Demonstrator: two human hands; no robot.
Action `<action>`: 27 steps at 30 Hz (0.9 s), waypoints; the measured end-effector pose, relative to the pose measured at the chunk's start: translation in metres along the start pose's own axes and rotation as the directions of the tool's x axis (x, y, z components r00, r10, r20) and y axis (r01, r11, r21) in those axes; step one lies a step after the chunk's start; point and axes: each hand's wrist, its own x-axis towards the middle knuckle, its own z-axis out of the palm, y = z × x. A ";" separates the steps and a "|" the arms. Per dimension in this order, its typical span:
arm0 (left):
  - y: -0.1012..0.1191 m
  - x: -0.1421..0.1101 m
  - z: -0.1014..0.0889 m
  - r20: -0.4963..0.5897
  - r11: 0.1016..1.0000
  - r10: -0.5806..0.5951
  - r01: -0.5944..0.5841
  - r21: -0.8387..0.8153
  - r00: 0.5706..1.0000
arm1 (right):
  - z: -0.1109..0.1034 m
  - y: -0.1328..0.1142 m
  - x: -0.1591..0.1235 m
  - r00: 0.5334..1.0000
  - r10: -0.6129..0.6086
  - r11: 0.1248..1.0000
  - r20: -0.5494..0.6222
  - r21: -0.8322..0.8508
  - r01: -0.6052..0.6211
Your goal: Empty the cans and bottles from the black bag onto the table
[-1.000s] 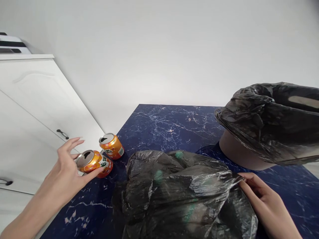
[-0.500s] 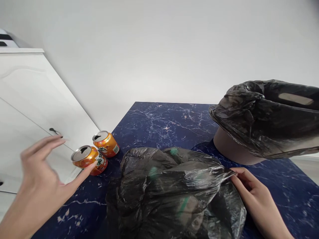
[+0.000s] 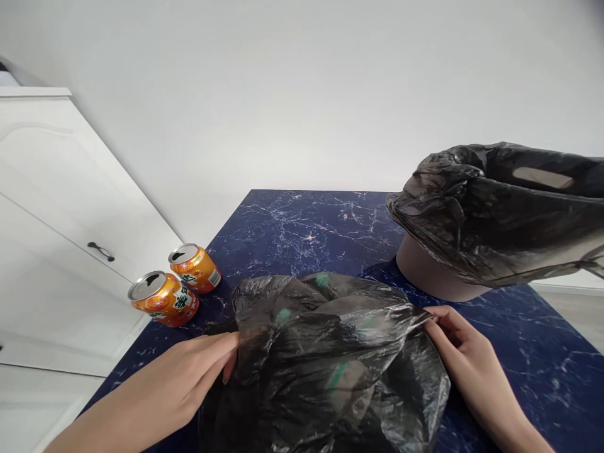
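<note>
Touching the black bag (image 3: 302, 377) at nine o'clock, the left hand (image 3: 201, 366) slants inward, grip unclear, while the right hand (image 3: 465, 352) pinches it between bent fingers at two.

Bag (image 3: 321, 352): thin, semi-translucent plastic film, creased throughout, glossy along the folds. Liner (image 3: 519, 220): similar crinkled, shiny film, draped over a smooth, matt bin (image 3: 434, 277). Near can (image 3: 165, 302) and far can (image 3: 195, 267): glossy printed metal, lids bare and silvery. Tabletop (image 3: 302, 233): smooth, marble-patterned, low sheen. Cabinet (image 3: 56, 163): smooth, satin-like face. Wall (image 3: 302, 94): smooth, matt.
</note>
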 end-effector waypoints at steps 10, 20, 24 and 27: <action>0.003 0.040 0.016 0.057 0.974 0.185 -0.191 0.122 0.981 | 0.002 -0.007 0.001 1.000 -0.009 1.000 -0.002 0.018 0.009; 0.010 0.067 0.015 0.175 0.967 0.244 -0.253 0.032 0.954 | 0.000 -0.009 0.000 0.986 0.161 0.961 -0.051 0.238 -0.144; -0.001 0.056 0.013 0.198 0.972 0.233 -0.232 -0.025 0.952 | -0.001 -0.002 0.002 0.970 0.234 0.905 -0.066 0.378 -0.193; -0.007 0.038 0.006 0.153 0.994 0.090 -0.080 -0.073 0.984 | -0.003 0.005 0.005 0.962 0.266 0.849 -0.061 0.487 -0.204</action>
